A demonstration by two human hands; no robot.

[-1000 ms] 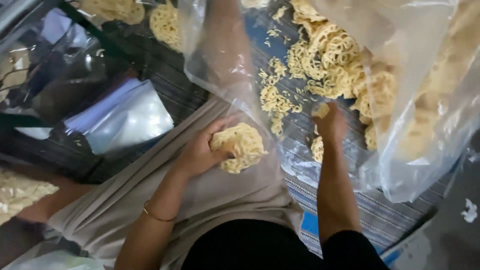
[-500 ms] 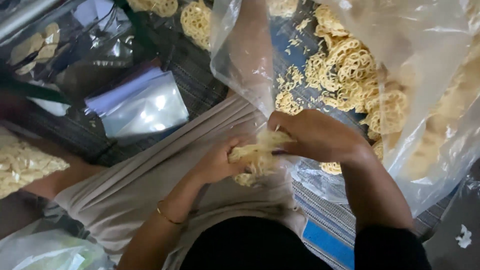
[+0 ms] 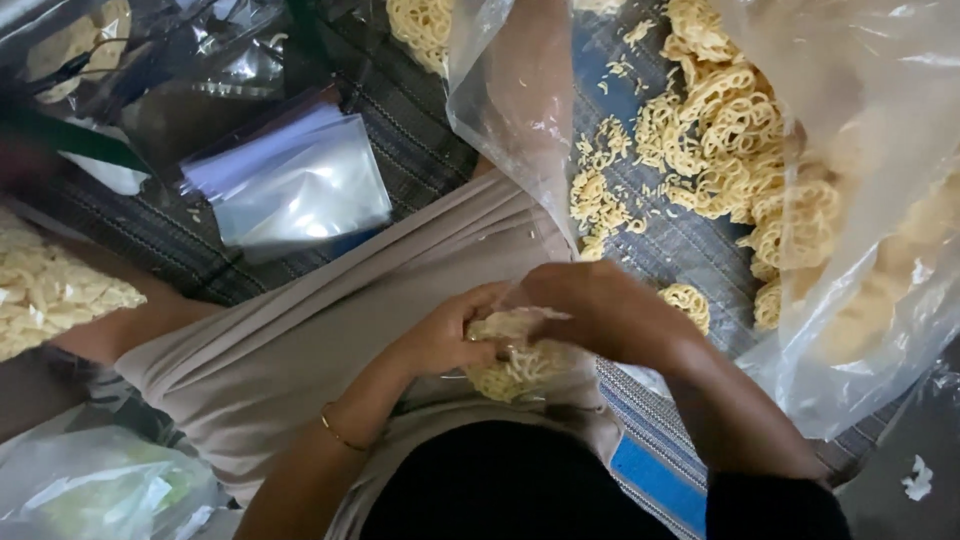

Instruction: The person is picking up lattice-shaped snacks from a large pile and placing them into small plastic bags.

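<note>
Both my hands meet over my lap, on a grey cloth (image 3: 330,330). My left hand (image 3: 445,335) cups a stack of pale yellow lattice crackers (image 3: 515,365) from the left. My right hand (image 3: 590,310) covers the same stack from above and the right. A thin gold bracelet (image 3: 338,435) circles my left wrist. A big clear plastic bag (image 3: 850,230) lies open to the right, full of several more crackers (image 3: 730,130).
A stack of small clear plastic pouches (image 3: 295,185) lies on the striped mat (image 3: 660,440) at upper left. A filled bag of crackers (image 3: 50,290) sits at the left edge. Loose crumbs and crackers (image 3: 600,190) lie scattered. Another plastic bag (image 3: 90,490) is at bottom left.
My right hand left the big bag with crackers and came onto the stack in my left hand. Both hands now close around the stack.
</note>
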